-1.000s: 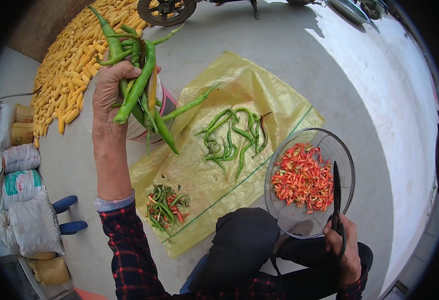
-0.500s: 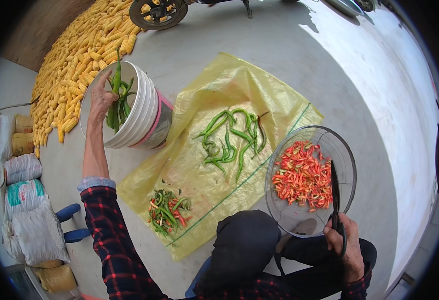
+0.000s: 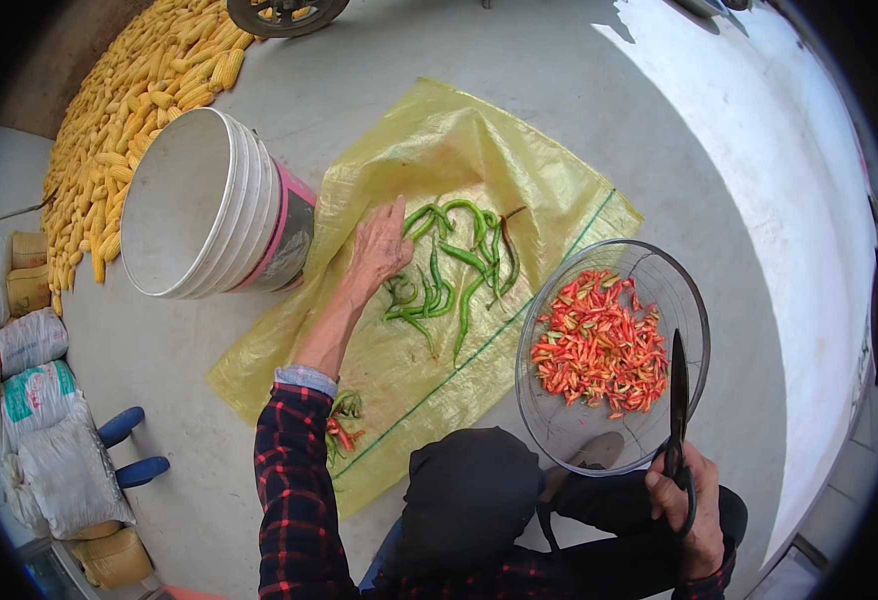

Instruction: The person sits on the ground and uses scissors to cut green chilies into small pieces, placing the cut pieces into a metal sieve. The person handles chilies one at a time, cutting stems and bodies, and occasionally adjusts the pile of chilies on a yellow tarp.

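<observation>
My left hand point(image 3: 381, 242) reaches over the yellow woven plastic sheet point(image 3: 519, 160), fingers stretched out, at the left edge of some long green chili peppers point(image 3: 464, 255). I see nothing held in it. My right hand point(image 3: 694, 510) grips black scissors point(image 3: 678, 410) by the handles. Their blades point away from me across the right side of a round wire basket point(image 3: 699, 300). Small red chili pieces point(image 3: 599, 340) lie inside the basket. At the left, the white bucket point(image 3: 244, 225) is tilted, and the part of its inside that shows holds no peppers.
A small pile of red and green scraps point(image 3: 342, 435) is partly hidden by my left forearm. Yellow corn cobs point(image 3: 149, 90) are heaped at far left. Filled sacks point(image 3: 69, 470) and blue slippers point(image 3: 142, 470) lie at left. A wheel point(image 3: 284, 15) stands at the far edge.
My left hand has left the bucket and moved right, over the sheet. The green peppers it held at the bucket are out of sight. My right hand keeps the scissors over the basket.
</observation>
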`<state>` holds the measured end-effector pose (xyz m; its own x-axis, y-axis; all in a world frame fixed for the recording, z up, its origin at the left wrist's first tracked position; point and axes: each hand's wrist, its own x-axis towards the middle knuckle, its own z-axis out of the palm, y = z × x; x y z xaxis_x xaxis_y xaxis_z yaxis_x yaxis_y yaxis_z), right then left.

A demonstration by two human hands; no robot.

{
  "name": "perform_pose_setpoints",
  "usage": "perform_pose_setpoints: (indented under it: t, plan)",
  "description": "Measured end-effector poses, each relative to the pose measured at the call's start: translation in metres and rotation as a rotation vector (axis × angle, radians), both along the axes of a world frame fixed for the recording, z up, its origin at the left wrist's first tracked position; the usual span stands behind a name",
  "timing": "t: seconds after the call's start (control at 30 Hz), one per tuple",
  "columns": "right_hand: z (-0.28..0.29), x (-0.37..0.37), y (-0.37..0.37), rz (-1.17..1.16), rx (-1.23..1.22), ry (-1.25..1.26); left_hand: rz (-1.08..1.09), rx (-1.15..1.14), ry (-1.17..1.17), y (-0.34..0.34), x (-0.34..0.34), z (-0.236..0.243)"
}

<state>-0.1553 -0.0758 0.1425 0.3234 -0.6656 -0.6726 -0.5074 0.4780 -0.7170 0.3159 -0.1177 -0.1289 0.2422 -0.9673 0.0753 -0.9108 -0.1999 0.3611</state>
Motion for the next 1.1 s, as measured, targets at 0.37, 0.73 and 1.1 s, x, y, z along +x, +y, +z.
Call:
perform_pose_setpoints:
  t: [0.37, 0.73, 1.1]
  plan:
    - [-0.003, -0.01, -0.007, -0.022, 0.008, -0.009, 0.29, 0.104, -0.029, -0.04, -0.011, -0.106]
    - [0.0, -0.018, -0.009, 0.004, 0.006, -0.013, 0.491, 0.169, 0.783, 0.047, -0.029, 0.003]
    - [0.002, -0.015, 0.0, 0.043, -0.032, 0.012, 0.299, 0.208, 0.387, 0.098, -0.102, -0.086]
